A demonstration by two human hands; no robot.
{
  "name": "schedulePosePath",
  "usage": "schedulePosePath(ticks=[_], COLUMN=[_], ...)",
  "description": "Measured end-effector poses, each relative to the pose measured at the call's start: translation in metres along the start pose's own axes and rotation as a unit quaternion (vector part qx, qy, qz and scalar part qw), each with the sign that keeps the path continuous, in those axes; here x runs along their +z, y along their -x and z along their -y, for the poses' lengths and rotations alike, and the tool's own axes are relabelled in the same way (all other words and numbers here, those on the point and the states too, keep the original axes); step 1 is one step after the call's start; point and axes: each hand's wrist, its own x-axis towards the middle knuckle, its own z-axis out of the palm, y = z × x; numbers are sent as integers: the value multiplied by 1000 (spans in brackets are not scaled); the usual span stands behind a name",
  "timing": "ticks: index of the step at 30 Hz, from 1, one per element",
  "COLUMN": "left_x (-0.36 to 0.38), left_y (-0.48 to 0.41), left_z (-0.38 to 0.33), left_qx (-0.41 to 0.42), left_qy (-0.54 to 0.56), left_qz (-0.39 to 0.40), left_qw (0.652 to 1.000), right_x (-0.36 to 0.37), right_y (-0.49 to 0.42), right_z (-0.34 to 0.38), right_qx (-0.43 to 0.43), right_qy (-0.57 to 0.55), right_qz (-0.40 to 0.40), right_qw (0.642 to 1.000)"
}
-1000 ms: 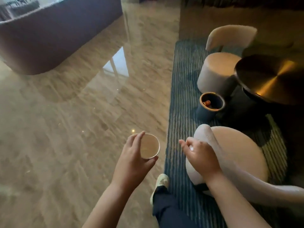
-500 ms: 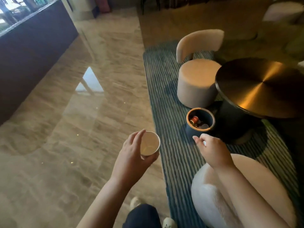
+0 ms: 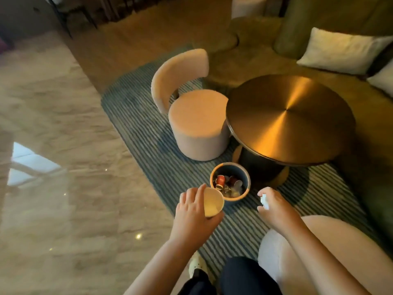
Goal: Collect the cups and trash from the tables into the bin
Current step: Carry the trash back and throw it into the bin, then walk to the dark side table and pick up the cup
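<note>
My left hand (image 3: 192, 211) grips a white paper cup (image 3: 212, 205) by its side, mouth turned toward me, just left of and touching the rim line of a small round blue bin (image 3: 246, 177). The bin stands on the striped rug and holds red cups and other trash. My right hand (image 3: 274, 206) is closed on a small white scrap of paper (image 3: 264, 200), held a little right of the bin and below its rim in the view.
A round brass-topped table (image 3: 289, 118) stands right behind the bin. A cream chair (image 3: 195, 120) sits to its left, another cream chair (image 3: 319, 252) at my right. Striped rug (image 3: 138, 124) borders the polished stone floor (image 3: 53, 145). Cushions (image 3: 340, 50) lie beyond.
I have stepped closer to the bin. Both hands have moved forward, so the cup and the paper scrap are now beside the bin's rim.
</note>
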Motion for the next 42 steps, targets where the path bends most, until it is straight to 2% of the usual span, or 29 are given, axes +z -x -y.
schedulePosePath(ticks=[4,7,9,12,17,21,27,33,38,42], left_x=[25,56,78,104,153,198,257,278,206,117], left_y=[-80,-129,-156,-184,-220,-242,-264,-273,-264,-273], left_z=[11,24,30,39,57,79,100,107,91,58], left_qx=[11,-51,-128,-193,-207,-208,-209,-184,-119,-65], left_qy=[-14,57,129,178,179,184,195,185,136,84], left_qz=[31,107,158,154,141,132,152,147,119,84], left_qw=[999,991,971,953,951,952,946,954,976,991], right_x=[-1,13,27,46,72,97,123,120,79,12], right_y=[-59,-109,-140,-176,-224,-259,-282,-284,-258,-243], right_z=[-1,-5,-10,-22,-52,-71,-96,-97,-51,10], right_qx=[70,131,207,315,369,371,352,274,155,66], right_qy=[-70,-169,-275,-370,-436,-502,-493,-388,-285,-225], right_qz=[-14,-2,16,37,44,19,2,-3,27,2], right_qw=[995,977,939,873,820,781,796,880,945,972])
